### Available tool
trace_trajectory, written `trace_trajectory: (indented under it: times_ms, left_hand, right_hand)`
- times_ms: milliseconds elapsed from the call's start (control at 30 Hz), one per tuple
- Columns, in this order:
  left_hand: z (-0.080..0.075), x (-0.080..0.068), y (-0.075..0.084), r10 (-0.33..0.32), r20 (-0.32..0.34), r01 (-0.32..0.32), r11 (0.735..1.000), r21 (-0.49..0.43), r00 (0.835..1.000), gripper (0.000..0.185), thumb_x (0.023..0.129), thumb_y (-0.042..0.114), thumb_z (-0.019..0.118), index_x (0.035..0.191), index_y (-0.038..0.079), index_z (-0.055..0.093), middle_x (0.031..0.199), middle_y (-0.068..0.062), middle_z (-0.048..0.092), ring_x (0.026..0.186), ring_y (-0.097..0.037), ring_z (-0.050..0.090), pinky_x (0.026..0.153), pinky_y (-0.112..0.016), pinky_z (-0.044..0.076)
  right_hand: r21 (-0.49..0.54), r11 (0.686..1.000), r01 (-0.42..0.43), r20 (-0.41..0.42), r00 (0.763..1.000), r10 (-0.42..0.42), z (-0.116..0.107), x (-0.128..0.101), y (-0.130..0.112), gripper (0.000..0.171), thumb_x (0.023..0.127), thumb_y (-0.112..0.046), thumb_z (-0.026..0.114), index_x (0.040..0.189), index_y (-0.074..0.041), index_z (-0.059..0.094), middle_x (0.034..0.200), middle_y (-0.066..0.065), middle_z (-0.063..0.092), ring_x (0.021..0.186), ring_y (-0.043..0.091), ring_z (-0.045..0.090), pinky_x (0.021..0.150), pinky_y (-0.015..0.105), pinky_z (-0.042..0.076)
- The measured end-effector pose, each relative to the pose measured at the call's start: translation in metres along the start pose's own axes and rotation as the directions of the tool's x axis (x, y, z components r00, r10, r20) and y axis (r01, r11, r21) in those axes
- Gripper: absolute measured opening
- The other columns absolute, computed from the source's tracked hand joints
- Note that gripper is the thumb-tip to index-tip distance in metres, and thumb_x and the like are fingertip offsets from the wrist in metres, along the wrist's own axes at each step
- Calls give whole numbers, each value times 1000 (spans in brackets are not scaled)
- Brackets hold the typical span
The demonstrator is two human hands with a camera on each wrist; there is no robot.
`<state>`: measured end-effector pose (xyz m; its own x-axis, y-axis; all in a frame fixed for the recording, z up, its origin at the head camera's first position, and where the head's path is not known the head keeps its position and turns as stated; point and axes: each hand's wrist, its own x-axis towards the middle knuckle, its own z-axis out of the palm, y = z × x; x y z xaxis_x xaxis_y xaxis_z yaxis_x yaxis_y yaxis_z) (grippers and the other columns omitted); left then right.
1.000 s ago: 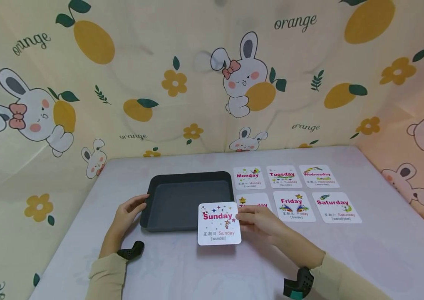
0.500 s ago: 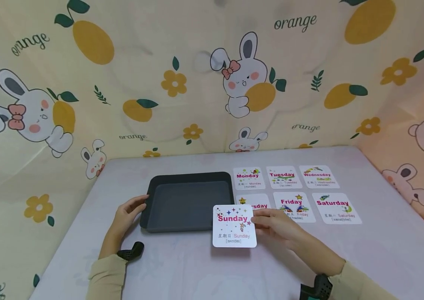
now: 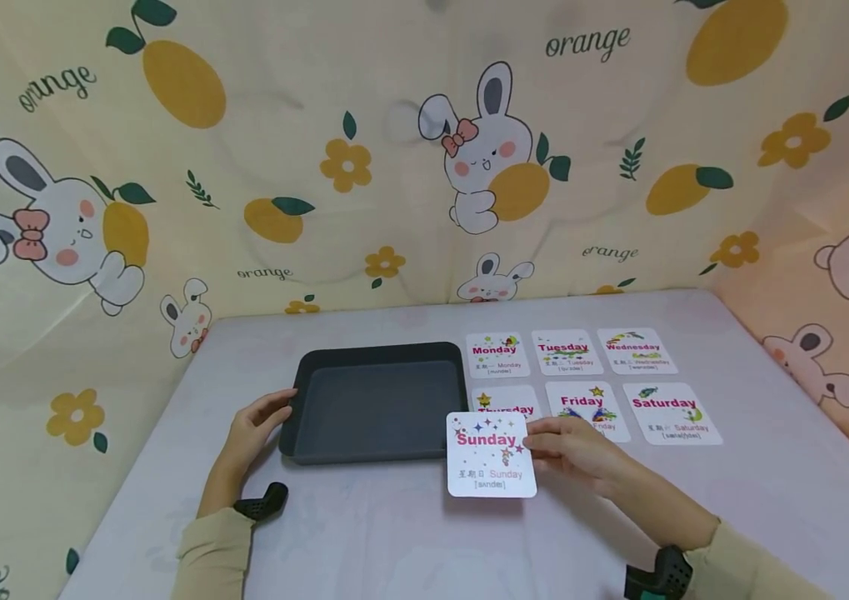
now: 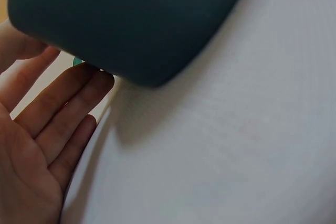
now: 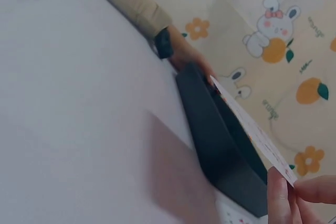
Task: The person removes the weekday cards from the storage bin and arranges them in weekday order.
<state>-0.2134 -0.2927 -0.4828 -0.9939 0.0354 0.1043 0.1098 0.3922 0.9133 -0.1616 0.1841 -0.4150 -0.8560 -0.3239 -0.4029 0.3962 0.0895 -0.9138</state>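
Observation:
My right hand [image 3: 581, 454] pinches the right edge of a white "Sunday" card [image 3: 490, 465] between thumb and fingers. The card is tilted up toward me just above the table, casting a shadow below, and overlaps the tray's front right corner in the head view. Seen from the right wrist, the card [image 5: 254, 132] appears nearly edge-on. At the left side of the dark grey rectangular tray [image 3: 379, 408], my left hand [image 3: 253, 433] rests with extended fingertips against the wall. The left wrist view shows those fingers [image 4: 63, 106] fairly straight, touching the tray's side. Nothing lies in the tray.
Right of the tray, weekday cards lie in two rows: Monday [image 3: 497, 357], Tuesday [image 3: 566, 354] and Wednesday [image 3: 636, 353] behind, Thursday [image 3: 502, 398], Friday [image 3: 566, 390] and Saturday [image 3: 671, 417] in front. A bunny-patterned cloth [image 3: 394, 225] hangs behind the white table [image 3: 364, 533].
My right hand has moved the Sunday card rightward and slightly nearer to me, away from the tray's front edge toward its right corner. The left hand and tray have stayed put.

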Motion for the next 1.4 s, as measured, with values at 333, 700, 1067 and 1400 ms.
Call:
trace_trajectory:
  times_ms: [333,700,1067,1400]
  left_hand:
    - [0,1,-4,26,1,-26,1000,-16,1000,43,96,25,59,131,1,56,113,31,58,105,20,52,90,0,41]
    - [0,1,-4,7,-3,-7,1000,-1,1000,43,96,27,59,131,3,57,111,34,56,105,21,51,89,0,41]
    - [-2,1,-4,45,3,-45,999,-10,999,42,97,24,58,130,-1,56,119,21,61,104,20,53,88,-1,43]
    - [-1,2,-7,30,11,-30,999,-13,999,44,96,26,59,131,1,56,122,17,62,105,20,53,89,-2,43]
  right_hand:
    - [-94,995,-30,16,999,32,-15,-8,8,31,90,-11,62,115,7,59,90,-5,70,80,7,64,72,19,57]
    - [-69,994,-84,58,994,88,-22,-18,17,22,89,-10,62,108,1,63,91,-3,72,82,8,66,73,21,58]
    - [-67,992,-106,76,991,111,-28,-20,37,21,90,-8,61,107,2,63,91,-2,73,83,9,68,75,23,59]
    - [-70,992,-106,75,991,111,-31,-20,43,24,90,-8,60,110,4,62,91,-2,73,82,9,69,74,23,59]
